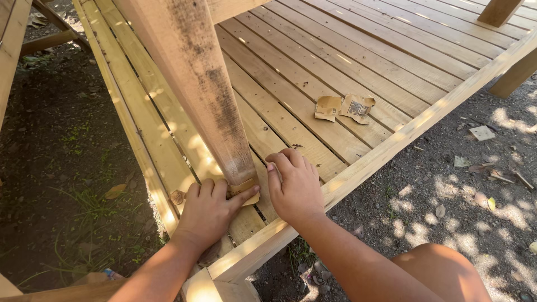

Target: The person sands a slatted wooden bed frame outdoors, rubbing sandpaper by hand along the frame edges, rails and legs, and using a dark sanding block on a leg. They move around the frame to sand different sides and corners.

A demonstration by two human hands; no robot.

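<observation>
— Where is the sandpaper scrap (246,190) relative to the hands?

— It sits at the foot of the wooden post (193,78), pinned under the left hand (210,210). The thumb lies across the scrap and the fingers curl over it, so that hand is closed on the paper, pressing it against the post's base and the slatted deck (313,67).

— And the right hand (293,187)?

— Just beside it, on the other side of the scrap. Its fingers are bent, tips down on the slats next to the post; it holds nothing, only braces there.

— Which hand is nearer the paper?

— The left, since it is touching it. The right is near, a small gap apart.

— How does the post run from the grip?

— Its long axis rises up and away from the left hand, leaning toward the upper left of the view — the scrap meets only its lowest end.

— Anything else about?

— Two more curled sandpaper pieces (342,107) lie on the slats well beyond the right hand, out past its fingertips.
</observation>
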